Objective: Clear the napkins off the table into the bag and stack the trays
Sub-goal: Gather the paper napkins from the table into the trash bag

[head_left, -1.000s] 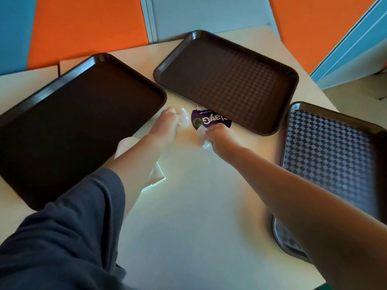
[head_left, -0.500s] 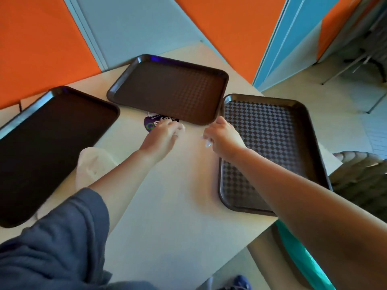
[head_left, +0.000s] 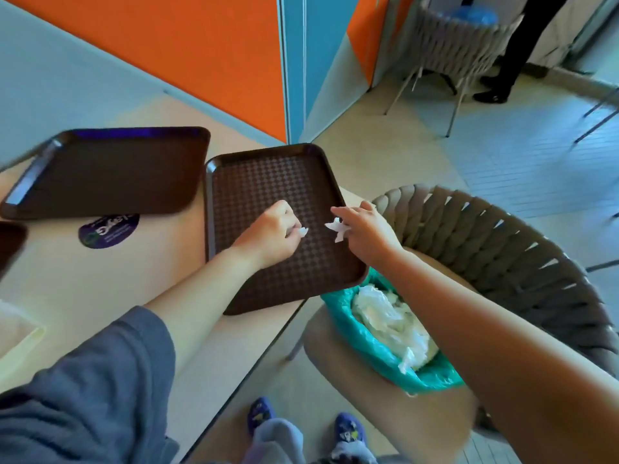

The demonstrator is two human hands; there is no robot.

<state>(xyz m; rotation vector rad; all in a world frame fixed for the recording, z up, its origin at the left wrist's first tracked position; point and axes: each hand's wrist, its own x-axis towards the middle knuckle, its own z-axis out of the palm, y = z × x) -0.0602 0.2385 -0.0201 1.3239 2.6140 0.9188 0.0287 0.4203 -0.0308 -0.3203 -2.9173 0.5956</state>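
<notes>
Over the brown tray [head_left: 254, 182], both hands pinch white napkin scraps [head_left: 336, 227].

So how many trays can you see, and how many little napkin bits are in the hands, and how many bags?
Trays: 3, the checkered tray, the plain tray and a tray corner at the left edge.
Napkin bits held: 2, one in the left hand, bit at, one in the right hand, bit at.
Bags: 1, the teal bag.
Total: 6.
</notes>
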